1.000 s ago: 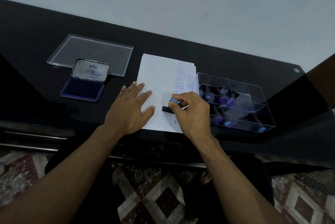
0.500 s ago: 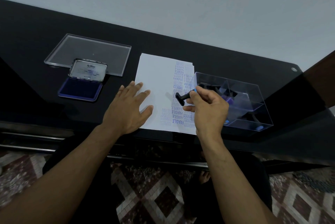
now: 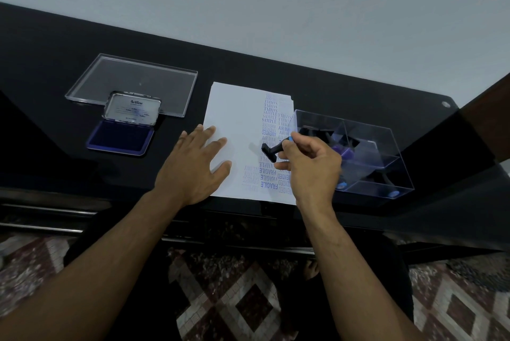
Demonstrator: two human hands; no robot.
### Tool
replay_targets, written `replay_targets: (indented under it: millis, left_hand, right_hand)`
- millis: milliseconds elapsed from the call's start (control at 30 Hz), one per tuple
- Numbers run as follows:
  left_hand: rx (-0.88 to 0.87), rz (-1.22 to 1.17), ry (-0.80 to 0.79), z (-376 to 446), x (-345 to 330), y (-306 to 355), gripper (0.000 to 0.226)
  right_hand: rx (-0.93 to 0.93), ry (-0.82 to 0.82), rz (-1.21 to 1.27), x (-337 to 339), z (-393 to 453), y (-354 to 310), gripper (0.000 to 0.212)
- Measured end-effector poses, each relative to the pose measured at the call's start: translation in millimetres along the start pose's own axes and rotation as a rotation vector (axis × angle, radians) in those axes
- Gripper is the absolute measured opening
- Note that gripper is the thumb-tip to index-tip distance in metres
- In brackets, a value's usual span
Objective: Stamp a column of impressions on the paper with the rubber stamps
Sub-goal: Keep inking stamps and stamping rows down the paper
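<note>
Paper (image 3: 237, 131) lies on the black desk (image 3: 55, 64), betw. the open ink pad (image 3: 121, 138) on the left and the clear box (image 3: 367, 147) of spare stamps on the right. Box sits on or just over the paper's right edge, can't tell which

Left hand (image 3: 193, 169) is flat on the paper's left-near part, fingers straight and spread, pinning the sheet. Right hand (image 3: 311, 169) pinches a black stamp (image 3: 271, 150) by its handle, thumb and forefinger clamped on the blue-capped end, other fingers curled under. Stamp hangs tilted above the paper, face turned left, not touching the sheet, over the middle of the printed strip

Done so far, judging by the sheet: 2 or 3 blue columns run down the right half, w/ words like SAMPLE, AMENDED, AIR MAIL, FRAGILE repeated. They reach from near the far edge to near the close edge, so the main column looks about full. Some prints near the bottom left of the strip are faint

Left, prob.: re-ink at the pad, or swap this stamp for another from the box. Left half of the paper is still blank, room for more columns if wanted. Can't tell if the stamp face is still wet
</note>
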State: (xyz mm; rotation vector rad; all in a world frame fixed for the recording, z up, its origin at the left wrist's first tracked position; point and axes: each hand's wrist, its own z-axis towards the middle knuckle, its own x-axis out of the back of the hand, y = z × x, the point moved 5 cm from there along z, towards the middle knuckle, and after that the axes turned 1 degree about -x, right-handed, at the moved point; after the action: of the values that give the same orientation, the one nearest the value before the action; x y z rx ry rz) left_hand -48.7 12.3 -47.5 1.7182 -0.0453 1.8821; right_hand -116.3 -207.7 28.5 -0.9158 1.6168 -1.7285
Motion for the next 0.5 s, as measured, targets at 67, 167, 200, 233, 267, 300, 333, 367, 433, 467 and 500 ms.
replay_targets:
  millis: [67,167,200,233,267,300,333,367,433,467,500]
  left_hand:
    - [-0.001,-0.005,0.000,0.0,0.1,-0.2,0.073]
    - [-0.002,-0.009,-0.001,0.2,0.4,0.1,0.074]
    - [-0.002,-0.006,-0.002,0.1,0.3,0.2,0.074]
    - [-0.002,-0.004,-0.003,0.0,0.3,0.2,0.074]
    - [-0.002,-0.003,-0.003,-0.1,0.1,0.1,0.074]
    - [-0.001,-0.003,-0.003,-0.2,0.2,0.0,0.074]
    - [0.000,-0.003,-0.003,-0.2,0.1,0.0,0.074]
    - [0.001,-0.002,-0.002,-0.2,0.0,0.1,0.074]
    - [0.000,-0.004,0.001,-0.2,0.5,0.6,0.074]
    - [0.001,-0.006,0.002,-0.2,0.8,0.9,0.074]
    - [0.002,-0.011,0.001,-0.1,1.1,0.9,0.074]
  right_hand:
    - [0.007,-0.001,-0.010,-0.3,0.0,0.4,0.019]
    - [0.013,-0.001,-0.020,-0.4,-0.1,0.3,0.019]
    - [0.011,-0.002,-0.022,-0.4,-0.1,0.3,0.020]
    - [0.009,-0.003,-0.025,-0.5,-0.2,0.3,0.020]
    - [0.007,-0.005,-0.027,-0.6,-0.5,0.3,0.021]
    - [0.005,-0.007,-0.028,-0.7,-0.6,0.3,0.021]
    - [0.004,-0.009,-0.033,-0.7,-0.9,0.1,0.021]
    - [0.004,-0.010,-0.040,-0.7,-1.2,0.0,0.021]
    - [0.009,-0.013,-0.057,-0.7,-1.8,-0.9,0.020]
    - [0.012,-0.015,-0.063,-0.7,-2.1,-1.5,0.020]
    - [0.014,-0.016,-0.069,-0.8,-2.1,-1.7,0.021]
